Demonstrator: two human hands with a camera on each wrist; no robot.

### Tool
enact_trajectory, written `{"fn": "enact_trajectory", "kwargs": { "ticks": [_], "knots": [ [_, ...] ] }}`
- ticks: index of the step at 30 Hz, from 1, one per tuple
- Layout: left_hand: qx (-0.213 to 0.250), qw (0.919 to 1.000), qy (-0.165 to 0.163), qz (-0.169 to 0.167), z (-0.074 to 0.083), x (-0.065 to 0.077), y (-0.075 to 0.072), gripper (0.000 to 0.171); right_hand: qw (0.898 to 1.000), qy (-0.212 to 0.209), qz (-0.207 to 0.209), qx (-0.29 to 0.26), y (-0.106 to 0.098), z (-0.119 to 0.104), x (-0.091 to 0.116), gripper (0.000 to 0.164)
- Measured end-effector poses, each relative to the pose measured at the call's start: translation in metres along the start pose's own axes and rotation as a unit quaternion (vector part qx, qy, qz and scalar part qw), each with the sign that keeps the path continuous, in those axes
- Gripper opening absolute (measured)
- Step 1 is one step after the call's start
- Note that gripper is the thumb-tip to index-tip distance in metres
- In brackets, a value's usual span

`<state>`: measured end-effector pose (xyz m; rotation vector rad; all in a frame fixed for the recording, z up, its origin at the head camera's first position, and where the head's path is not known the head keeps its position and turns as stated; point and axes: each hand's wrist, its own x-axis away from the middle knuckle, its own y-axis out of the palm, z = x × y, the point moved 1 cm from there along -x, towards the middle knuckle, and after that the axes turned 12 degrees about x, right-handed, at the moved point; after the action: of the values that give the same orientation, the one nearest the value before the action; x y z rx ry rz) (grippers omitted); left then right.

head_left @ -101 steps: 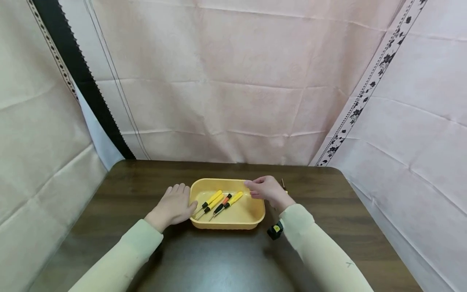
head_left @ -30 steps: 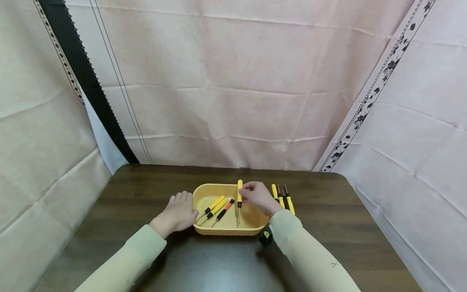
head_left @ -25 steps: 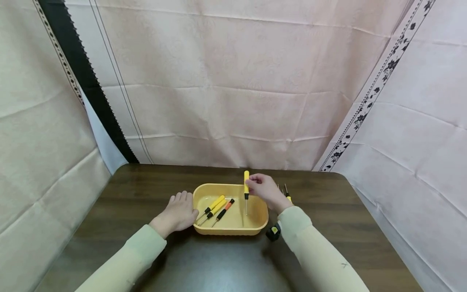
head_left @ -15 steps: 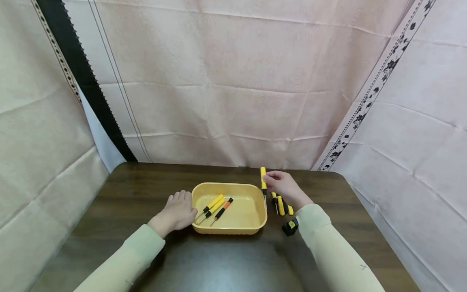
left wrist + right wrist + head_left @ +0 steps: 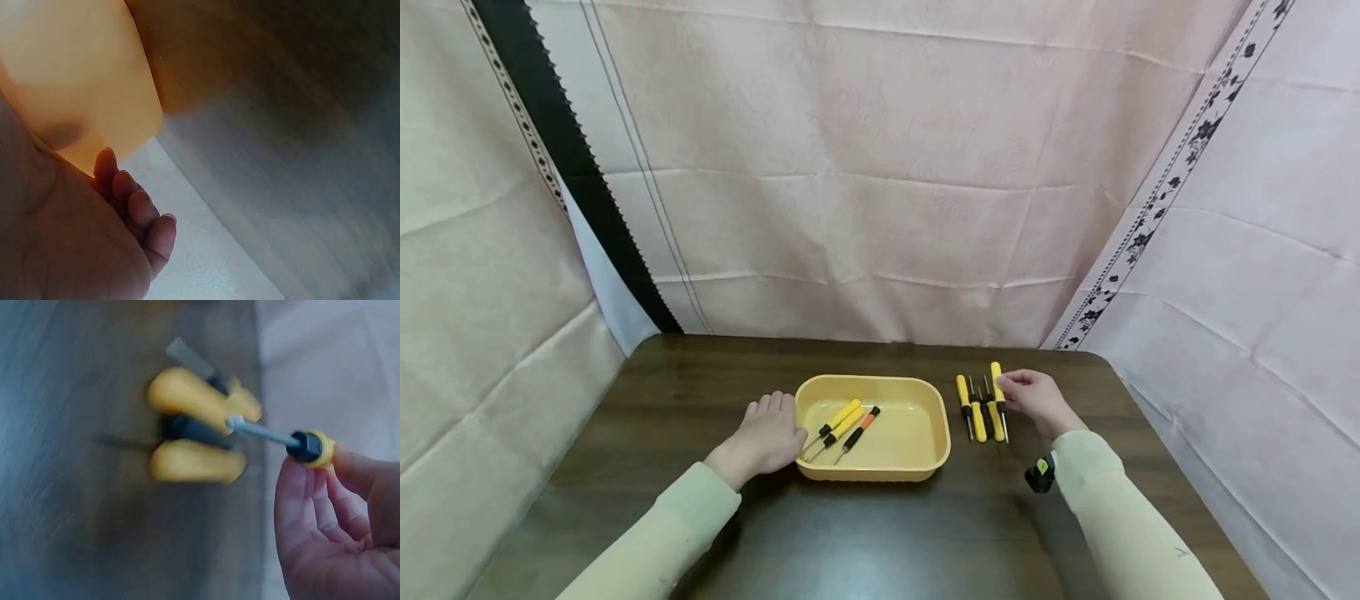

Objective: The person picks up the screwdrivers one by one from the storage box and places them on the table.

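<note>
My right hand (image 5: 1036,400) pinches a screwdriver (image 5: 996,375) by its yellow handle, the shaft pointing down. In the right wrist view its black collar and metal shaft (image 5: 269,433) show in front of several blurred screwdrivers lying on the table. These yellow-and-black screwdrivers (image 5: 963,393) lie side by side right of the yellow tray (image 5: 902,433), with handles at differing ends. Inside the tray's left half are two yellow screwdrivers (image 5: 847,422) and an orange-and-black one (image 5: 861,437). My left hand (image 5: 760,437) rests at the tray's left rim with fingers extended; the left wrist view shows its fingertips (image 5: 159,234) beside the tray wall.
The brown wooden table (image 5: 880,533) has rounded far corners. Pale cloth (image 5: 880,208) hangs behind it and at both sides. A black device (image 5: 1040,473) is worn at the right wrist.
My right hand has lifted the yellow screwdriver out of the tray and carried it right, over to the row on the table. My left hand has stayed at the tray's left rim.
</note>
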<state>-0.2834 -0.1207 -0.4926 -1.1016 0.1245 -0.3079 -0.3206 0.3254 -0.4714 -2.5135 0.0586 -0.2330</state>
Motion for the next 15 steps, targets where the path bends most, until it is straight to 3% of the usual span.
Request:
{"fn": "enact_trajectory", "kwargs": {
  "ticks": [4, 15],
  "knots": [
    [0.004, 1.0, -0.005, 0.0, -0.002, 0.003, -0.002, 0.047, 1.0, 0.027, 0.011, 0.011, 0.001, 0.016, -0.006, 0.04],
    [0.016, 0.9998, -0.009, -0.007, 0.003, 0.003, -0.003, 0.048, 0.995, 0.088, 0.042, 0.035, 0.002, 0.036, -0.016, 0.035]
  ]
}}
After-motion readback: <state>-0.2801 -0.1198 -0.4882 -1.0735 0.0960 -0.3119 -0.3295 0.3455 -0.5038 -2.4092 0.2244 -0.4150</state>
